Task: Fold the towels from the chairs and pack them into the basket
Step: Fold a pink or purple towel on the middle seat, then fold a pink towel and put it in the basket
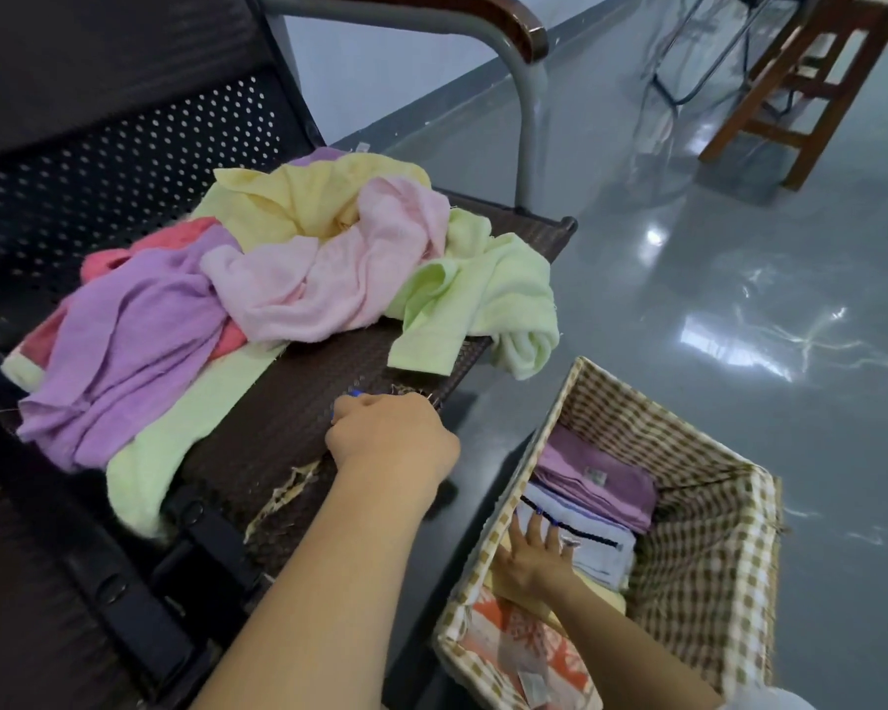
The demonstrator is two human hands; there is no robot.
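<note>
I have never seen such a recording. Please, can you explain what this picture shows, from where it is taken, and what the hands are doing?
There is no machine here. One camera on a person's head looks down at their two bare hands. Unfolded towels lie in a pile on a dark chair. Beside it on the floor stands a checked basket with folded towels inside. The right hand lies flat on those folded towels. The left hand rests, fingers curled, on the chair seat; it seems to hold nothing.

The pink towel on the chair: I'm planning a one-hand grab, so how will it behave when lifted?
The pink towel lies crumpled, so probably floppy and will drape. It overlaps the yellow towel and green towel, so lifting it may drag them. It looks thin, likely light.
</note>
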